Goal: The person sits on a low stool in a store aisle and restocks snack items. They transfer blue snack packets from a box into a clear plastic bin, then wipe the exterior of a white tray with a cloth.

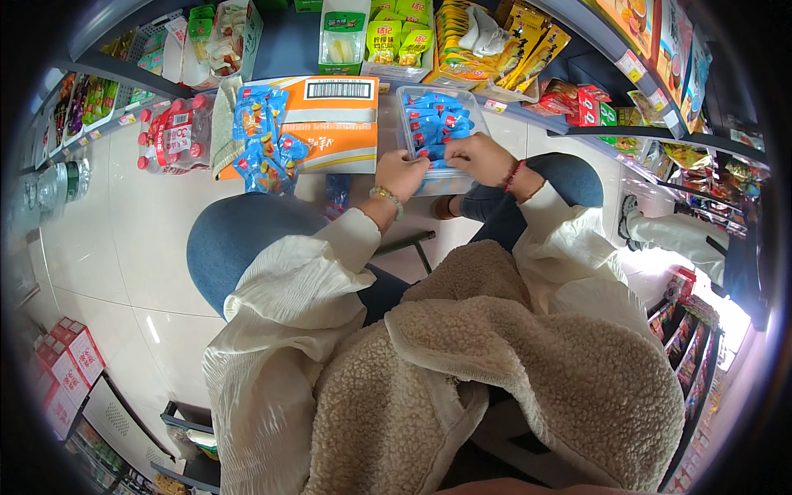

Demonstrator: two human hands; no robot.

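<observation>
A clear plastic bin (480, 119) of small blue snack packets (433, 121) stands before me at the shelf edge. My left hand (401, 175) is at its near left corner, the fingers curled by the front packets. Across from it, my right hand (481, 159) reaches over the near right side, fingertips on a blue packet at the front. Whether either hand grips a packet or the rim is hard to see. Left of the bin lies an orange and white cardboard carton (337, 137), with larger blue snack packets (266, 114) and a grey-beige cloth (226, 127) on its left part.
Shelves hold yellow snack packs (473, 52), green packs (396, 43) and a green box (342, 40). Shrink-wrapped red-capped bottles (177, 135) stand on the floor at left. Price-tagged shelf edges (495, 106) run close beyond the bin. A person's leg (677, 238) shows at right.
</observation>
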